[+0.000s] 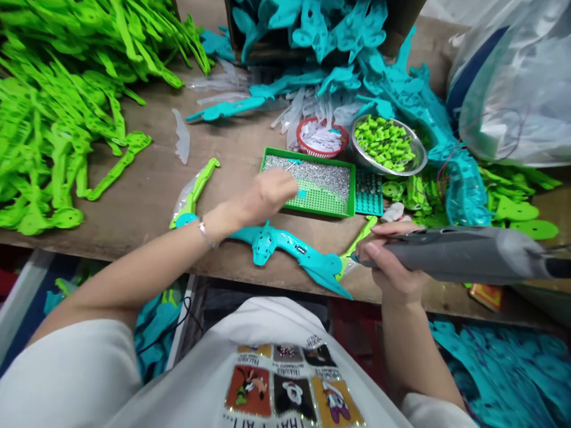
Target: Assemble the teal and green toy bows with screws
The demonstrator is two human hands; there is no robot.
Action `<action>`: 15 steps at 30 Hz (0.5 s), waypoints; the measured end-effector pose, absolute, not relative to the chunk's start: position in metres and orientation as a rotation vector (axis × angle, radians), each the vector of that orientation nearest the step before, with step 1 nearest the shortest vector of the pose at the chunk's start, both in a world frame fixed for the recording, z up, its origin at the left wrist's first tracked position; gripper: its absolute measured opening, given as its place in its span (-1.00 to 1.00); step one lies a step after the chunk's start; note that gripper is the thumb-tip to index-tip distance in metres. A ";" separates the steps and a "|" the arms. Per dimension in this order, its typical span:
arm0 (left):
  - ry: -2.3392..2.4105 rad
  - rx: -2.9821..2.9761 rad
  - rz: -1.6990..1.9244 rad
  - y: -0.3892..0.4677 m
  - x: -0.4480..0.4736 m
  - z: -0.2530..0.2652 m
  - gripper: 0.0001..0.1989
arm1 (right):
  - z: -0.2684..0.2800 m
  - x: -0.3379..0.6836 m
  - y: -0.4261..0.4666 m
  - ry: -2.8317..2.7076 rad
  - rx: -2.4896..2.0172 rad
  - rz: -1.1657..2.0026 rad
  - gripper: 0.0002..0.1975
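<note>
My left hand (273, 191) is over the near-left part of a green perforated tray (312, 209) that holds many small silver screws (328, 176). Its fingers are pinched together, and what they hold, if anything, I cannot make out. A grey electric screwdriver (459, 254) lies in my right hand (395, 261), pointing left. Its tip is close to the right end of a turquoise winged plastic toy part (294, 246) on the table's front edge. Bright green arms (194, 193) with clear film-like pieces extend from both ends of that part.
Bright green plastic parts (57, 119) are heaped at the left. Behind the tray are a red basket (311, 150) of white pieces and a metal bowl (422, 160) of green pieces. A box (397, 41) of turquoise parts stands at the back; a plastic bag (513, 113) is at right.
</note>
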State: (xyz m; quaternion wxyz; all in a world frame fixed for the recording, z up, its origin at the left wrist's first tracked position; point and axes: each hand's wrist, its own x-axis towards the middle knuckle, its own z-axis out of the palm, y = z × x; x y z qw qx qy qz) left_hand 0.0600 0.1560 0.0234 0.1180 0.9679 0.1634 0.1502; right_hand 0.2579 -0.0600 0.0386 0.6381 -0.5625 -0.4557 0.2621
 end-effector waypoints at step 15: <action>-0.057 2.725 0.488 0.089 0.039 -0.010 -0.76 | 0.034 0.258 -0.060 -1.070 -1.280 0.582 -0.75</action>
